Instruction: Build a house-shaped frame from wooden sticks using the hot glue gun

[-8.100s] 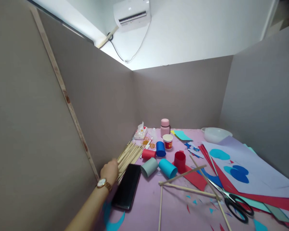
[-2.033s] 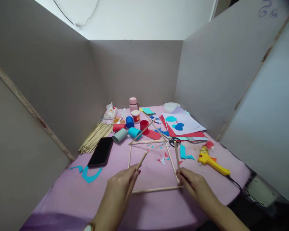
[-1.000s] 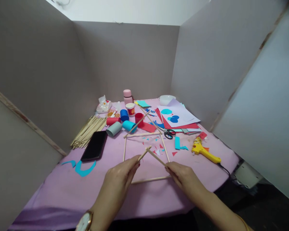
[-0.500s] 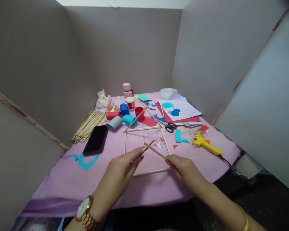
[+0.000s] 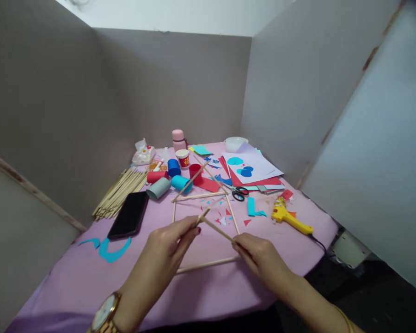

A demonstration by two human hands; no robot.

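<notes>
Pinched in my left hand is one thin wooden stick, its tip poking past the thumb. My right hand grips a second wooden stick near its lower end. The far end of this stick meets the first one at my left fingertips. Beneath and beyond both hands lies a stick frame, four-sided, with two sticks crossing in a peak at its far side. My hands hide parts of its sides, and whether the held sticks are joined to it I cannot tell.
A phone and a pile of sticks lie left. Paper tubes, a paper cup and a pink flask stand farther back. Scissors, paper sheets and a yellow glue gun are right.
The two held sticks crossed just beyond my left fingers; now the right one's end sits right at those fingertips. The whole view has shifted a little, with the table lower and leftward.
</notes>
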